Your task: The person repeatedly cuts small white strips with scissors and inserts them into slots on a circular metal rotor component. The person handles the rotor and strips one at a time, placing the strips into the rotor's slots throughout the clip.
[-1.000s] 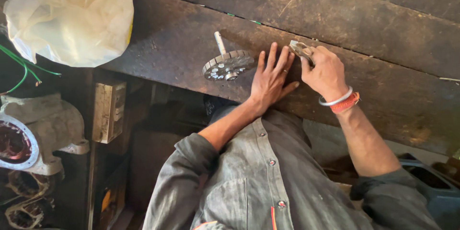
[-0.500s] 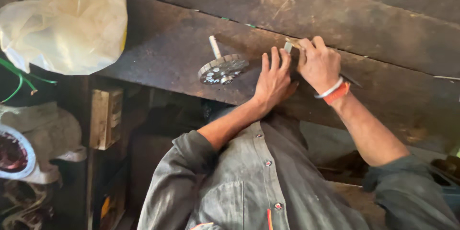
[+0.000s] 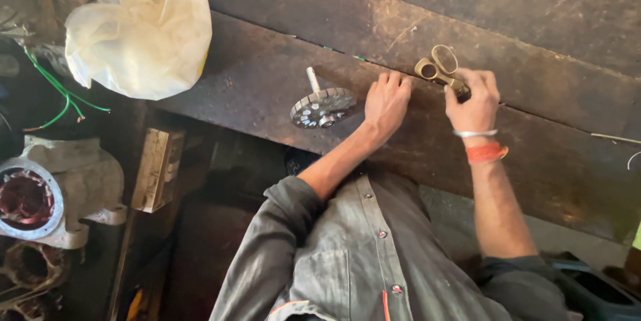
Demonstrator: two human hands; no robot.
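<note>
My right hand (image 3: pixel 473 99), with a silver bangle and an orange band at the wrist, is shut on a pair of brass-coloured scissors (image 3: pixel 437 66). It grips them near the blades, and the handle loops point away from me. My left hand (image 3: pixel 386 104) lies palm down on the dark wooden bench (image 3: pixel 267 74), fingers together, holding nothing. Just left of it a round toothed metal disc on a short shaft (image 3: pixel 324 107) rests on the bench, apart from the hand. My grey shirt fills the lower middle.
A bulging white plastic bag (image 3: pixel 143 27) sits on the bench at upper left. Below the bench edge on the left are a motor housing with copper windings (image 3: pixel 40 194), green wires (image 3: pixel 60 97) and a wooden block (image 3: pixel 157 169).
My right hand has lifted the scissors off the bench seam, so their loops now show. My left hand's fingers have drawn together, staying flat beside the disc.
</note>
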